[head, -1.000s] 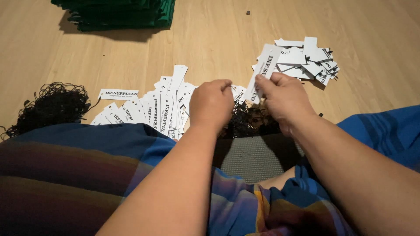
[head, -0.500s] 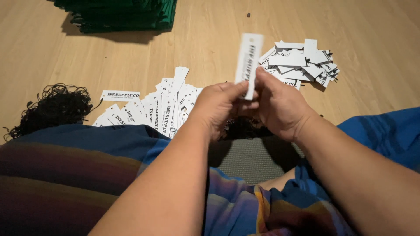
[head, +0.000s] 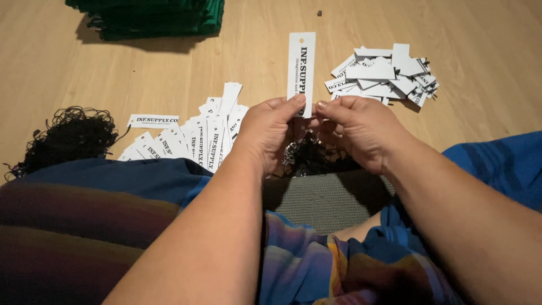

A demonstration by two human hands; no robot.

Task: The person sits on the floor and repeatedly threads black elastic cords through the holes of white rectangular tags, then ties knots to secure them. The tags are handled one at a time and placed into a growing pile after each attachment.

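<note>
A long white paper tag (head: 301, 68) with black print and a punched hole at its top stands upright between my hands. My left hand (head: 270, 131) pinches its lower end with thumb and fingers. My right hand (head: 358, 130) meets it at the same lower edge, fingertips touching the tag. Under my hands lies a small tangle of black string (head: 307, 158). A spread pile of similar tags (head: 192, 138) lies left of my hands, and a second heap of tags (head: 387, 76) lies to the upper right.
A bigger bundle of black strings (head: 68, 135) sits at the far left on the wooden floor (head: 485, 68). A stack of folded green cloth (head: 152, 17) rests at the top left. My legs in striped and blue fabric fill the lower part.
One tag was picked up from near the right heap and raised upright; both hands lifted from the floor and now hold it steadier, with the tag higher in view.
</note>
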